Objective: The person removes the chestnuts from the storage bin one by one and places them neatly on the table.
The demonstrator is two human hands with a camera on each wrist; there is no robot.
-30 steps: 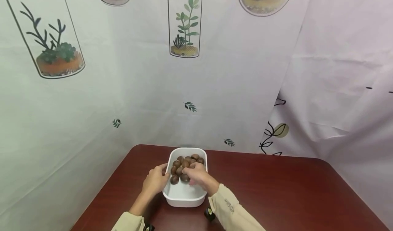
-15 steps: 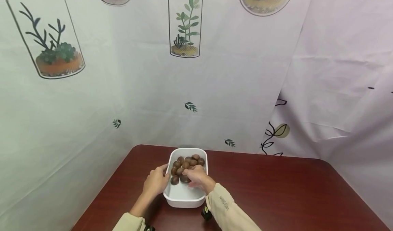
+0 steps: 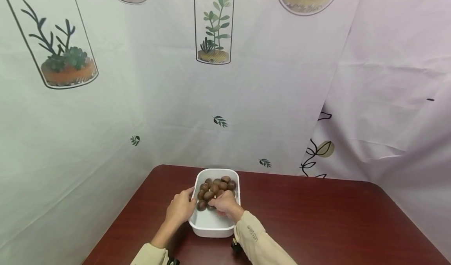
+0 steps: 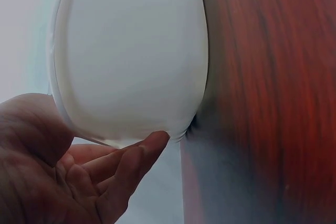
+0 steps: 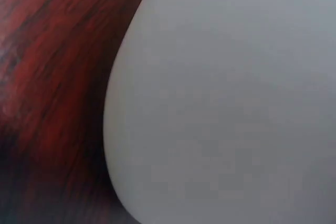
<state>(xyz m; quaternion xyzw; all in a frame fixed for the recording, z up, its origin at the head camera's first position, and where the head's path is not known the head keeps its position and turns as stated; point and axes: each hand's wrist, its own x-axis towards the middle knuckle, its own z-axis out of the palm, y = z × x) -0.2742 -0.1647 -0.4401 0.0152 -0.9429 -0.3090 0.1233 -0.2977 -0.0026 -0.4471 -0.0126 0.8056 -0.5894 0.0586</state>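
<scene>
Here we were, looking down at a white tub (image 3: 212, 232) set near the far edge of a dark red table (image 3: 317, 214), and both hands were busy with it! On the left, the left hand (image 3: 181, 207) had the tub by its side wall, thumb up at the rim and fingers (image 4: 137, 158) bent against the outside; from the left wrist we saw that grasp plainly. Over to the right hand (image 3: 227, 205), and it was dipped inside the tub, reaching in across the right side, its thumb side right by the nuts. Were its fingers grasping one? We could not tell; the right wrist view gave us nothing but the tub's pale wall and some table beside it.

And the brown nuts (image 3: 209, 195)! They lay bunched toward the back and middle of the tub, many touching, with one dark nut (image 3: 201, 205) at the left front of the bunch and bare white floor in front. Cream sleeves (image 3: 258, 239) covered both forearms, and behind it all hung a pale cloth (image 3: 169, 96) printed with plants in jars.
</scene>
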